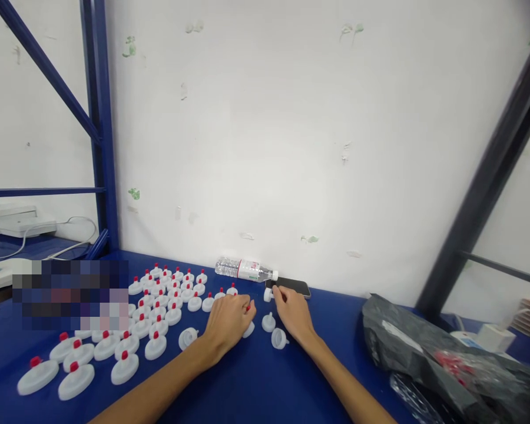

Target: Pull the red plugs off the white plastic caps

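Note:
My left hand [230, 321] is closed on a white round lid with a red tip [248, 331], close above the table; the fingers partly hide it. The fingertips of my right hand [292, 309] pinch a white lid [268, 294] that shows no red tip. Between and just below my hands are two more plain white lids, one spout up [268, 322] and one on its side [279, 338]. Another plain lid [187, 338] lies tipped left of my left wrist. Many red-tipped white lids [124, 368] stand upright across the left side.
A clear water bottle [247, 270] lies along the wall, with a dark phone [294, 287] beside its cap. On the right, a grey plastic bag [397, 335] covers part of the blue table [247, 388]. Blue frame posts [101, 118] rise at the left.

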A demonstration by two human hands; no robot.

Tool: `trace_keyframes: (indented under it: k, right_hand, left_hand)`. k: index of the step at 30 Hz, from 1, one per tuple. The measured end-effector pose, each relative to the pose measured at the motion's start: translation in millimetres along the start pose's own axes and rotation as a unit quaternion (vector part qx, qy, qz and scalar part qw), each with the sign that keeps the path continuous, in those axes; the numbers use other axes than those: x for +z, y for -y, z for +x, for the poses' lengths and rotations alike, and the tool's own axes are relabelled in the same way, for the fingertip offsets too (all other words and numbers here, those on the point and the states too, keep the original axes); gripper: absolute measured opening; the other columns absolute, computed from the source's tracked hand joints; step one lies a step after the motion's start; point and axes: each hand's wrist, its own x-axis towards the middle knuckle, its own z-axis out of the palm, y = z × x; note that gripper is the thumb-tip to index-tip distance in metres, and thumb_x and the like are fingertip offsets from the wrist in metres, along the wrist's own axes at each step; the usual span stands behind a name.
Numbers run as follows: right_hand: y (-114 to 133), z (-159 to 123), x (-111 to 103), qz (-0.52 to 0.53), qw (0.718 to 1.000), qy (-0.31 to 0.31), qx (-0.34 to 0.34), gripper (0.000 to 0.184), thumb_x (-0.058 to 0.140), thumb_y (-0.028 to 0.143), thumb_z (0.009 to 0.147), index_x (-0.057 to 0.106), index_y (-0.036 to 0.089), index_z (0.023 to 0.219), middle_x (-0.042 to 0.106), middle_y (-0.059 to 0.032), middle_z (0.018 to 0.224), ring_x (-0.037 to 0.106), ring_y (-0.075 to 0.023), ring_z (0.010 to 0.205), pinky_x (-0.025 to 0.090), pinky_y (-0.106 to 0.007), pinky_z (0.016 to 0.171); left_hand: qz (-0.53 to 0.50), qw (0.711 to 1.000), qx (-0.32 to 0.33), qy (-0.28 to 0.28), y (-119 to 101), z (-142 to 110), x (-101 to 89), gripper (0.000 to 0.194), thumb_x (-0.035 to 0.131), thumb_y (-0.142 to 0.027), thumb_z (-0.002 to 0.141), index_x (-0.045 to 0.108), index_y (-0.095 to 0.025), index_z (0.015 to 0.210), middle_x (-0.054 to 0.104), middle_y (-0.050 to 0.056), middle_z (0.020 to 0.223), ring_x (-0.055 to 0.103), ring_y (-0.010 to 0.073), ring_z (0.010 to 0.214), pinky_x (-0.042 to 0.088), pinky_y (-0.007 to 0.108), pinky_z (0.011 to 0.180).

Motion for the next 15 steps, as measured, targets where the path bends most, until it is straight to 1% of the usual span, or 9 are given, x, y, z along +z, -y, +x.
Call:
trace_keyframes:
  k: [3,5,6,9,12,15]
  right_hand:
    - [0,-4,-5,-0.034,0.999,-0.004,-0.017,0.040,0.041,0.038,0.102,0.060,0.021,0.070,0.065,-0.0038,0.074,0.060,-0.0206,0.074,0.035,-0.028,0.064]
    - [2,-5,-7,-0.048,0.998,-0.018,-0.042,0.037,0.040,0.035,0.103,0.063,0.021,0.078,0.066,-0.0064,0.085,0.059,-0.0231,0.088,0.038,-0.030,0.073]
    - [4,-5,-8,-0.047,0.997,-0.024,-0.061,0.036,0.038,0.033,0.104,0.064,0.021,0.081,0.066,-0.0065,0.089,0.058,-0.0231,0.091,0.039,-0.032,0.078]
    - [13,-7,-11,-0.007,0.992,-0.025,-0.126,0.037,0.034,0.028,0.106,0.063,0.022,0.085,0.064,-0.0042,0.089,0.055,-0.0211,0.089,0.039,-0.034,0.086]
    - [26,-12,-13,0.042,0.985,-0.002,-0.170,0.035,0.035,0.027,0.107,0.062,0.022,0.084,0.064,-0.0021,0.086,0.055,-0.0201,0.086,0.038,-0.035,0.086]
    - [37,-20,-10,0.061,0.979,0.019,-0.193,0.034,0.035,0.026,0.107,0.060,0.022,0.084,0.063,-0.0015,0.086,0.054,-0.0196,0.086,0.037,-0.035,0.086]
  left_hand:
    - [-0.037,0.999,-0.010,-0.014,0,0,1.1,0.040,0.043,-0.033,0.093,0.045,-0.020,0.056,0.051,0.000,0.053,0.049,0.0142,0.055,0.022,0.031,0.059]
    - [-0.066,0.997,-0.020,-0.026,0,1,0.8,0.044,0.038,-0.039,0.096,0.043,-0.020,0.056,0.049,-0.001,0.053,0.045,0.0133,0.053,0.021,0.031,0.058]
    - [-0.082,0.996,-0.026,-0.032,0,1,0.4,0.047,0.033,-0.042,0.098,0.043,-0.021,0.057,0.050,-0.001,0.053,0.044,0.0131,0.052,0.021,0.031,0.057]
    - [-0.124,0.990,-0.049,-0.050,2,4,-0.1,0.053,0.021,-0.046,0.102,0.043,-0.021,0.060,0.054,-0.001,0.056,0.045,0.0135,0.053,0.023,0.030,0.057]
    - [-0.150,0.983,-0.073,-0.071,6,7,1.6,0.051,0.022,-0.045,0.102,0.044,-0.021,0.063,0.058,0.000,0.060,0.049,0.0144,0.057,0.025,0.029,0.058]
    - [-0.167,0.979,-0.082,-0.085,10,9,3.8,0.045,0.026,-0.042,0.101,0.045,-0.022,0.066,0.059,0.000,0.063,0.052,0.0154,0.060,0.028,0.029,0.060]
